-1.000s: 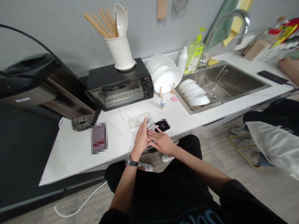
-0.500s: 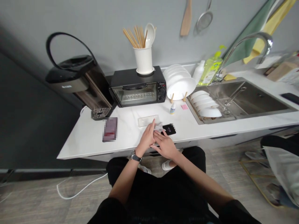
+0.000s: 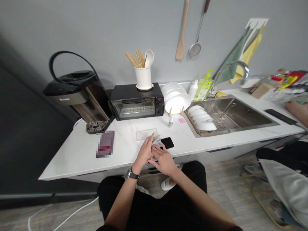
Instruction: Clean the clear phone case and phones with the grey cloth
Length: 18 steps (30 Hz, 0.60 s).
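Note:
Close to the counter's front edge, my left hand, with a watch on its wrist, meets my right hand. A crumpled whitish cloth or tissue is bunched between them, its upper part sticking out past the fingers. My right fingers press over it against my left palm, and the lower part is hidden. A black phone lies with a dark screen just beyond my right fingers. Behind my left hand is a clear phone case. Farther back stand a small white bottle and a pink paper square.
On the counter are a drink dispenser, a blurred purple item and a toaster oven. White plates stand in a rack beside the sink, which holds bowls. Another person's arm reaches in at right.
My view has tilted up and turned right, so the scene sits lower and farther left. The phone screen, lit before, is now dark. My hands keep nearly the same clasp on the cloth.

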Each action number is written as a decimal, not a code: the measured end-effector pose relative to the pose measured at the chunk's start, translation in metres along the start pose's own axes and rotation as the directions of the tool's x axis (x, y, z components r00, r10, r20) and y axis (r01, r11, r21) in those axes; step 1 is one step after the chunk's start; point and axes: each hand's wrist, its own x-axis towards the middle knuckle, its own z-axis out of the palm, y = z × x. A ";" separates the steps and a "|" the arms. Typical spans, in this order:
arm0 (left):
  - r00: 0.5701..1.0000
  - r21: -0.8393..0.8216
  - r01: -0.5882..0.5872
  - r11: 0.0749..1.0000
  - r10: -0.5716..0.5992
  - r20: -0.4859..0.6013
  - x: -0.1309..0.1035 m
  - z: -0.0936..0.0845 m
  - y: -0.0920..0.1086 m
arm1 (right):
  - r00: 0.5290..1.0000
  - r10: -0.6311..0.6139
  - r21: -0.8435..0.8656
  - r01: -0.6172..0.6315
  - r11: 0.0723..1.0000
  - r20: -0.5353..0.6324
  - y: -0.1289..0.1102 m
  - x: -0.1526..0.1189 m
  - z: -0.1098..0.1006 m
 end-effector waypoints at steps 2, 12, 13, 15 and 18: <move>1.000 -0.004 0.003 1.000 -0.002 0.002 -0.001 -0.001 0.003 | 1.000 -0.011 0.026 0.011 1.000 0.014 0.004 -0.010 -0.007; 0.999 0.031 -0.033 0.999 0.033 0.007 0.001 -0.002 0.003 | 0.987 0.139 -0.152 -0.150 0.977 -0.078 0.018 -0.009 -0.004; 0.999 0.035 -0.032 0.999 0.032 0.009 0.001 -0.002 0.003 | 0.994 0.097 -0.116 -0.102 0.988 -0.050 0.010 -0.005 0.002; 1.000 0.041 -0.027 0.999 0.026 0.015 0.001 -0.003 0.004 | 1.000 0.025 -0.046 -0.025 0.999 0.004 0.003 -0.004 0.005; 0.999 0.037 -0.027 0.999 0.026 0.026 0.000 -0.004 0.006 | 0.999 0.033 -0.045 -0.032 0.998 0.023 0.024 -0.022 -0.011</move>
